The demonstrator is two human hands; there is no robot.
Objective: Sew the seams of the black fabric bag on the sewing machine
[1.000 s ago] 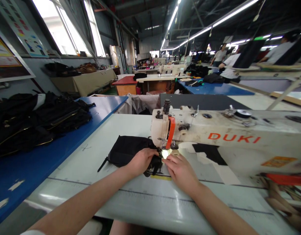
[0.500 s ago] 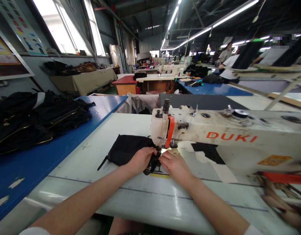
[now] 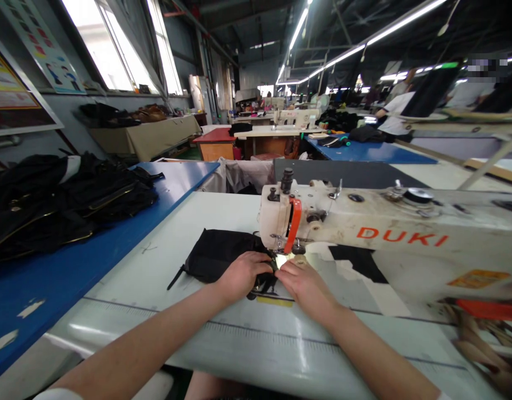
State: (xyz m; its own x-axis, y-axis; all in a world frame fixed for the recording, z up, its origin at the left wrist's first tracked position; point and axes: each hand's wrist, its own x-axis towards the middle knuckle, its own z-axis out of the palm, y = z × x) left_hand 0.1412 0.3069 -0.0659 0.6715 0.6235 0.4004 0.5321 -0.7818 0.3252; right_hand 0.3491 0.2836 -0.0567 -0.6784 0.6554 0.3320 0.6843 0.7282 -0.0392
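A black fabric piece [image 3: 216, 255] lies on the white sewing table [image 3: 164, 261], its near end tucked under the needle head of a white DUKI sewing machine [image 3: 364, 233]. My left hand [image 3: 241, 274] presses down on the fabric just left of the needle. My right hand [image 3: 303, 283] pinches the fabric's edge right below the lit presser foot [image 3: 286, 256]. Both hands touch each other at the fingertips. A thin black strap trails from the fabric toward the left.
A blue table [image 3: 93, 244] on the left carries a heap of black bags [image 3: 64, 200]. Yellow tape [image 3: 274, 301] marks the table near my hands. More sewing stations and other people [image 3: 395, 111] fill the far room. Brown straps [image 3: 485, 344] lie at the right.
My hands stay at the needle with small shifts. The right hand's fingers have closed in toward the presser foot. The view has shifted slightly.
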